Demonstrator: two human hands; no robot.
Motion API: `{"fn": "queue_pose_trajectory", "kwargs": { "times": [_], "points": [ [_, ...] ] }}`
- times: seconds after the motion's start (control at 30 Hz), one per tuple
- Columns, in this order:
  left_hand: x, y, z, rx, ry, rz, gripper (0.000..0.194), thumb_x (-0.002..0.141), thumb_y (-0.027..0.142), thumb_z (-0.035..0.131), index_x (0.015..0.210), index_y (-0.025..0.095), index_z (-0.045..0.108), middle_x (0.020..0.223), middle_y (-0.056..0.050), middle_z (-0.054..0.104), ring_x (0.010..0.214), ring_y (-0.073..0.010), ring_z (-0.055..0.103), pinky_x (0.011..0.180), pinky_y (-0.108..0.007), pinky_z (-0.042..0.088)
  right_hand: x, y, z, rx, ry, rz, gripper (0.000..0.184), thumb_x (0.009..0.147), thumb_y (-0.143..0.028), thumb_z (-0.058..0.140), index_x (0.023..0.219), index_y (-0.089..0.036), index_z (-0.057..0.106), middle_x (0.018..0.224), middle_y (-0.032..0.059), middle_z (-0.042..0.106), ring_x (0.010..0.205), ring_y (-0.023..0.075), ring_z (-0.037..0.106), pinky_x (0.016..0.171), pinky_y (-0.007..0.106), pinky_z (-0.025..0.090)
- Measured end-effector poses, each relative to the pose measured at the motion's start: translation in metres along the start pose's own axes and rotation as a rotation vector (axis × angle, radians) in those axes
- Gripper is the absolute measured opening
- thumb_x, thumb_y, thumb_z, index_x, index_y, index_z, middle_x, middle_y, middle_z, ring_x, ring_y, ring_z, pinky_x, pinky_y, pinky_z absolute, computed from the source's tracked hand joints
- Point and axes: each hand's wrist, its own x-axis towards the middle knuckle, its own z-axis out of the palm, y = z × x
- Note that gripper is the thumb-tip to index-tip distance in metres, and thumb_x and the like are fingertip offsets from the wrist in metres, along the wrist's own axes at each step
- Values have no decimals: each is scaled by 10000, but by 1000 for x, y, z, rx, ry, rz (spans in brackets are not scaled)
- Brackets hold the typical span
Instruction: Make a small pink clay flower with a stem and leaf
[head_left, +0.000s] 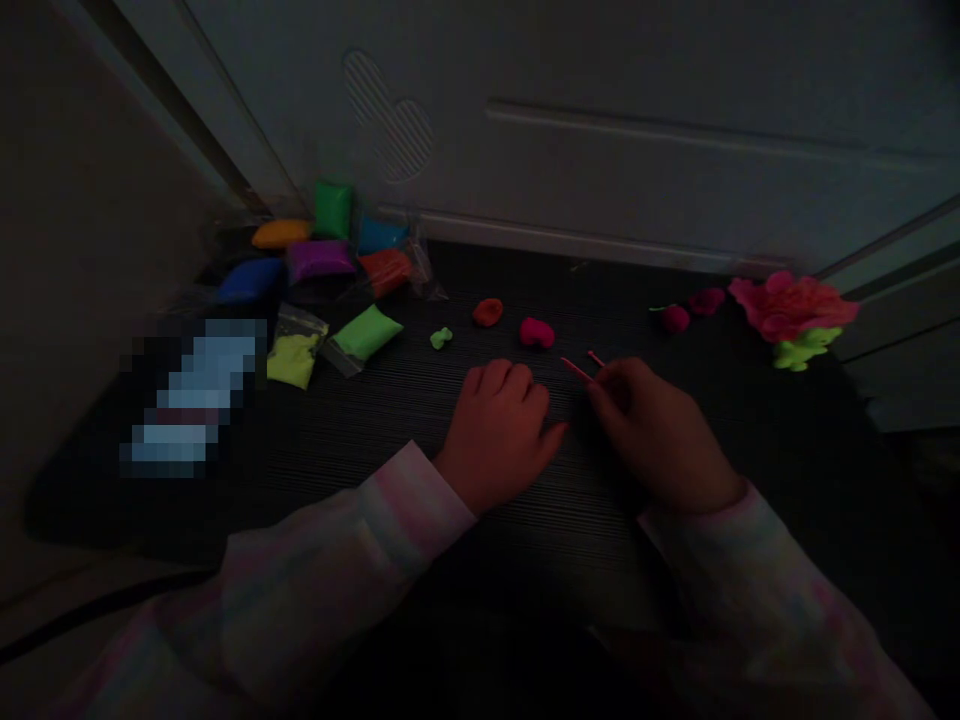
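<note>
My left hand (501, 420) rests on the dark ribbed table (465, 560), fingers curled down and pressed together; what lies under them is hidden. My right hand (654, 430) is closed around a thin pink stick tool (581, 370), whose tip points left toward the left hand. Just beyond the hands lie a pink clay lump (536, 333), an orange-red clay lump (487, 312) and a small green clay bit (441, 338). The scene is very dim.
Several bags of coloured clay (322, 258) are piled at the back left, with a lime green bag (366, 333) nearer. A pink clay flower with green base (793, 310) and small dark pink pieces (675, 318) sit at the right. A blurred flat object (191, 395) lies left.
</note>
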Motion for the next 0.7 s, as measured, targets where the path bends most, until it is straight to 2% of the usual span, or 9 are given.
{"fn": "queue_pose_trajectory", "kwargs": {
  "times": [0.13,0.33,0.43,0.53,0.7],
  "points": [
    [1,-3,1,2,9,-2,193,777,293,453,794,147,579,871,-84,549,884,-237,440,724,-396,363,-1,-3,-3,61,46,2,130,781,-287,468,842,-183,518,725,29,624,575,150,580,493,247,396],
    [0,-8,-1,5,7,32,196,794,262,427,794,153,589,863,-70,555,882,-228,438,727,-393,360,-4,-6,-7,75,-68,-73,122,783,-293,474,848,-207,533,696,-6,622,548,121,566,492,229,392],
    [0,-9,-1,-8,9,39,190,793,255,431,791,154,592,855,-68,556,874,-220,439,719,-384,358,-7,-3,-5,80,-115,-171,118,791,-264,463,860,-209,542,711,-11,621,571,114,572,511,223,407],
    [0,-9,-1,-24,7,49,188,791,254,434,792,150,591,847,-68,556,868,-214,439,712,-374,355,-10,1,-1,97,-120,-273,121,797,-229,452,874,-204,542,776,-1,630,637,114,586,562,219,433],
    [0,-10,0,-36,12,48,185,788,262,438,784,149,585,853,-67,559,870,-216,438,713,-374,356,-13,4,2,54,-121,-277,116,801,-225,438,851,-206,542,777,4,635,647,124,592,571,235,438]
  ]
}}
